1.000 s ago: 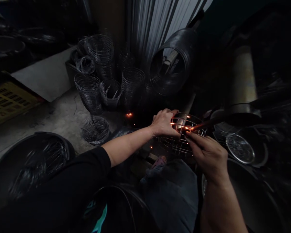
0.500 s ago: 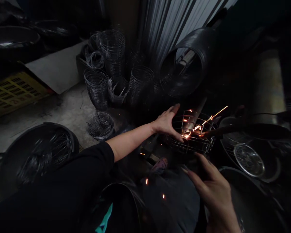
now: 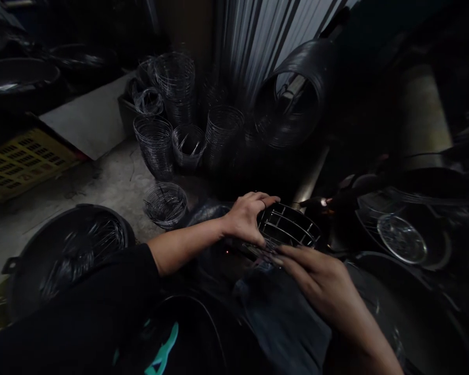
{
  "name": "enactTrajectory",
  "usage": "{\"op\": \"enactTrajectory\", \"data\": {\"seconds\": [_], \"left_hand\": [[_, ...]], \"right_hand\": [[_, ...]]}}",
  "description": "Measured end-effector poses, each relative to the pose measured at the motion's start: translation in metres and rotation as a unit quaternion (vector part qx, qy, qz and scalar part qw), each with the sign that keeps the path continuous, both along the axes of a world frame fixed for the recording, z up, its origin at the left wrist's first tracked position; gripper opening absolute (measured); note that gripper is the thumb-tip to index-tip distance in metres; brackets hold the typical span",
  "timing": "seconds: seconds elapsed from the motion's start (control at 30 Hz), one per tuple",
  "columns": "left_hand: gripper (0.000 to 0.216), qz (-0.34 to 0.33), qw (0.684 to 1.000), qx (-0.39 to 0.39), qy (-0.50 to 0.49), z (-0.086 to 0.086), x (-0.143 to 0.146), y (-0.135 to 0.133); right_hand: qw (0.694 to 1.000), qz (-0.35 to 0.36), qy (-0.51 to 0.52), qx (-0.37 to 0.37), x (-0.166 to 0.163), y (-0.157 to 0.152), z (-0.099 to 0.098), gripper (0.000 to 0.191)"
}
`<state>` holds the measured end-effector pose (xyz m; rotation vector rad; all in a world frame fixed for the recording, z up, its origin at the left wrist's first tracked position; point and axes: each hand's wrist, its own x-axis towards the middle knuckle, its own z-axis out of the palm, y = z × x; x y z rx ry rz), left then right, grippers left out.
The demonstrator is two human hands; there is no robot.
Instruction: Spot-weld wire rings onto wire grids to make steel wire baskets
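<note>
A round welded wire basket (image 3: 291,224) lies on its side in front of me, its bars and hoops dimly lit. My left hand (image 3: 246,217) is closed round its left edge, thumb on the near side and fingers over the far side. My right hand (image 3: 320,271) reaches in from the lower right, its fingers pressed together with the tips on the near edge of the basket. The right thumb is hidden. A small glowing spot shows on the dark tool tip (image 3: 323,202) just right of the basket.
Stacks of wire rings (image 3: 154,143) stand at the back left, with a low ring stack (image 3: 166,204) nearer. A large wire coil (image 3: 266,112) lies behind. Black basins (image 3: 27,271) flank me. A yellow crate (image 3: 27,161) sits far left; a metal bar (image 3: 315,179) runs behind the basket.
The bright sparks at the basket have died down. My left hand has shifted left with the basket and closed on it; my right hand has moved up to the basket's near edge.
</note>
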<state>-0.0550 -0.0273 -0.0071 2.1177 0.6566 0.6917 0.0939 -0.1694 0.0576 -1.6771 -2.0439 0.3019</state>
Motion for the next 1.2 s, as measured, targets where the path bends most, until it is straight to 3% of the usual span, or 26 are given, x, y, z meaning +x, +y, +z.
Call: {"op": "enactTrajectory", "data": {"seconds": [0.13,0.23,0.47,0.63,1.2], "left_hand": [[0.101,0.011,0.999,0.043,0.03,0.006,0.001,-0.015],[0.098,0.019,0.999,0.036,0.031,0.006,0.008,-0.014],[0.1,0.0,0.999,0.013,0.034,0.012,0.026,-0.006],[0.099,0.014,1.0,0.011,0.013,0.015,0.041,0.003],[0.098,0.032,0.998,0.01,0.051,0.02,0.067,0.032]], "right_hand": [[0.983,-0.057,-0.173,0.011,0.003,0.003,-0.013,0.022],[0.961,-0.037,-0.271,0.044,0.007,-0.002,-0.019,0.028],[0.981,-0.026,-0.139,0.134,0.027,-0.005,-0.027,0.025],[0.974,-0.038,-0.136,0.179,0.043,0.005,-0.029,0.02],[0.976,-0.083,-0.092,0.179,0.065,0.038,-0.027,0.018]]}}
